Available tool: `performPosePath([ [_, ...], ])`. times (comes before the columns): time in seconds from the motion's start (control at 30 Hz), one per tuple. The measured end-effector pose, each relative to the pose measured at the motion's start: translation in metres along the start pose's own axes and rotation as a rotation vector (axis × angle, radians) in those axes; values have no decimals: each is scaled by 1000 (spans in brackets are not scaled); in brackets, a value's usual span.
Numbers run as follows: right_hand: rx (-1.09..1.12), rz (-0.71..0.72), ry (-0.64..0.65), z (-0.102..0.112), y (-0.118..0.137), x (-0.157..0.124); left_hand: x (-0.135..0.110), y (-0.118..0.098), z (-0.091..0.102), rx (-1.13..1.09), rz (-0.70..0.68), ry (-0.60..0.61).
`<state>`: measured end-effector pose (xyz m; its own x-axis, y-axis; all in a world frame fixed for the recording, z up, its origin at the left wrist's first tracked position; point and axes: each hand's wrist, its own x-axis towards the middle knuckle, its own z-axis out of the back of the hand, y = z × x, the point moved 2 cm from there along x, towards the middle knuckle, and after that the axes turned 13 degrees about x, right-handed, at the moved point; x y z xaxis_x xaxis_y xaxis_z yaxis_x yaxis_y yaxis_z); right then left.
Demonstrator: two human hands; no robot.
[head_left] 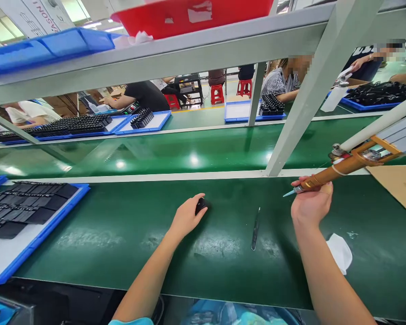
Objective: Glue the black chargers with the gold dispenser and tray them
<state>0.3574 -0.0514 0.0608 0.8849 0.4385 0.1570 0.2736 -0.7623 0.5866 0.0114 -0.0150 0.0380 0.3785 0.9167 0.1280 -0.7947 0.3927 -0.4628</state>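
Note:
My left hand is closed around a small black part at the middle of the green bench; the fingers hide some of it. My right hand grips an orange-brown glue gun from below. Its pale blue nozzle tip points left and slightly down, above the bench and apart from the black part. Between my hands lies a pair of dark tweezers. A crumpled white tissue rests beside my right forearm.
At the left, a blue-rimmed tray holds rows of black parts. A slanted white post and a shelf rail stand ahead. Cardboard lies at the right. Co-workers sit beyond the green conveyor.

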Motion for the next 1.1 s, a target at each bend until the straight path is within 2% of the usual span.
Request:
performPosePath([
  [0.13,-9,-8,3,-2,2,-1,2,9,-10,58,4,2],
  [0.27,-20,-33,-16,-4,3,-2,2,6,-21,-12,52,48],
  [0.37,-24,-33,-17,-4,4,-3,2,4,-27,-98,42,15],
  [0.53,-40,-24,-16,-5,4,-3,5,-1,-29,-128,-40,-100],
  [0.8,-38,-22,-22,-5,2,-3,8,-4,-30,-256,32,-63],
  [0.93,-28,-15,-16,-5,2,-2,7,-3,-32,-196,-24,-91],
  [1.1,-28,-22,-24,-5,2,-3,8,-6,-37,-86,-146,-200],
])
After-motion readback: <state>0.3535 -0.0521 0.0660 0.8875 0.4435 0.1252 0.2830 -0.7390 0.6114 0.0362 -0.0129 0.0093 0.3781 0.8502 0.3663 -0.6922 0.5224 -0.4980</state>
